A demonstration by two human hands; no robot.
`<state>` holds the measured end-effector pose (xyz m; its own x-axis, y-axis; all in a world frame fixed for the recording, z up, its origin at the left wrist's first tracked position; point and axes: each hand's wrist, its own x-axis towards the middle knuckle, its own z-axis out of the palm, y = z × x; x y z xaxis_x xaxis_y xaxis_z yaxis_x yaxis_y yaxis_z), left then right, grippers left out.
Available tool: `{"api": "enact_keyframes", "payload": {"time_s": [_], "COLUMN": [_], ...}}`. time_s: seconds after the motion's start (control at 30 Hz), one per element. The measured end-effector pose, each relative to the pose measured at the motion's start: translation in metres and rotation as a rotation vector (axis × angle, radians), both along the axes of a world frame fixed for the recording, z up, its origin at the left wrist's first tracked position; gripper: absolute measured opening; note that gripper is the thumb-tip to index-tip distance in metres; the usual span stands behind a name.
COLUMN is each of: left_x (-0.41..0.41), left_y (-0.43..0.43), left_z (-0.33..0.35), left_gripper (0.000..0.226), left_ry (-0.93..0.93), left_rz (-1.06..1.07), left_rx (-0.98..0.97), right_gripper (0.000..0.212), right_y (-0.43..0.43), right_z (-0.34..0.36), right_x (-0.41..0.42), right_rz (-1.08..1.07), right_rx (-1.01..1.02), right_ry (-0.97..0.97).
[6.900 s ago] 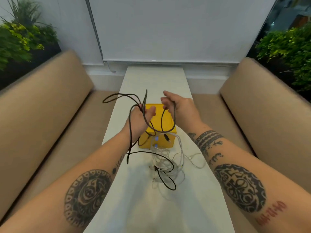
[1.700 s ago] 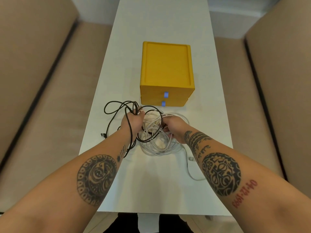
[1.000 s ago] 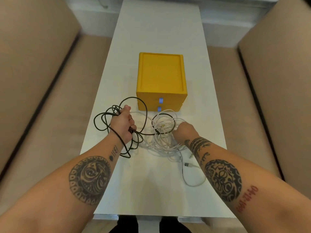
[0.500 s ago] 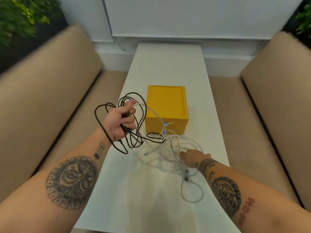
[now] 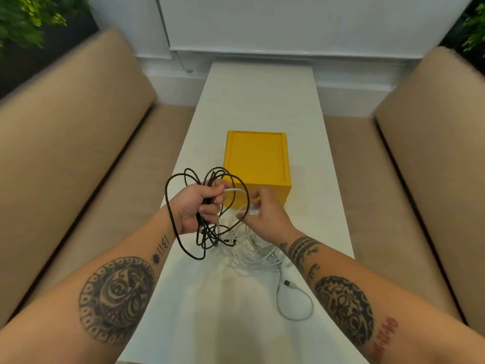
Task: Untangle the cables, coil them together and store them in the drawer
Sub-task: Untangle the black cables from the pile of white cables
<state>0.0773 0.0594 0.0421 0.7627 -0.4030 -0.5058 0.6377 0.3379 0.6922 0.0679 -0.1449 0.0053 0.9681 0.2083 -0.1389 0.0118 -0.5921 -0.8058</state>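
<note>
Gripping seemingly tangled black cable [image 5: 166, 191], left hand [image 5: 193, 206]

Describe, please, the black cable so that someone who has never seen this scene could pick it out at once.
Over the long white table, nearer than the yellow drawer box, the left hand is raised. It grips the black cable in loose loops above and below the fist. Unlike the white cable heaped on the table, it is dark and mostly off the surface.
</note>
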Motion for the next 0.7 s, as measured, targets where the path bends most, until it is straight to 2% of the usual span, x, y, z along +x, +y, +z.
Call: {"api": "enact_keyframes", "payload": {"time_s": [0.03,0.07,0.13,0.2,0.33,0.4,0.47,0.5,0.57,0.63,0.7], "left_x": [-0.001,-0.001,0.000,0.003,0.004,0.001,-0.004,-0.007,-0.013,-0.015,-0.012], "left_y": [0.003,0.006,0.011,0.016,0.032,0.040,0.046,0.049,0.054,0.054,0.047], "left_z": [-0.001,-0.002,-0.005,-0.011,-0.033,-0.041,-0.041,-0.039,-0.030,-0.015,0.008], "left_gripper": [0.011,0.011,0.014,0.020,0.026,0.022,0.022,0.027,0.037,0.042,0.044], "left_ry": [-0.011,-0.021,-0.038,-0.052,-0.027,0.022,0.067,0.082,0.085,0.067,0.023], "left_rz": [-0.030,-0.047,-0.016,0.080,0.348,0.501,0.587,0.595,0.553,0.437,0.291], "left_rx": [-0.031,-0.053,-0.047,0.057,0.344,0.357,0.269,0.197,0.041,-0.096,-0.192], "right_gripper": [0.050,0.048,0.023,0.027,0.031,0.028,0.028,0.029,0.034,0.040,0.035], "right_y": [0.004,0.006,0.007,0.005,0.004,0.006,0.004,0.001,-0.007,-0.017,-0.025], "right_z": [0.000,-0.001,0.003,0.014,0.048,0.068,0.082,0.087,0.086,0.072,0.055], "right_x": [0.000,0.003,0.010,0.017,0.033,0.042,0.051,0.056,0.063,0.063,0.057], "right_rz": [-0.020,-0.006,0.087,0.107,0.065,-0.021,-0.156,-0.205,-0.220,-0.179,-0.155], "right_rx": [0.071,0.086,-0.039,-0.072,0.055,0.213,0.309,0.293,0.149,-0.078,-0.260], "right_ry": [0.004,0.010,0.036,0.087,0.023,0.002,-0.035,-0.062,-0.084,-0.066,-0.022]}}
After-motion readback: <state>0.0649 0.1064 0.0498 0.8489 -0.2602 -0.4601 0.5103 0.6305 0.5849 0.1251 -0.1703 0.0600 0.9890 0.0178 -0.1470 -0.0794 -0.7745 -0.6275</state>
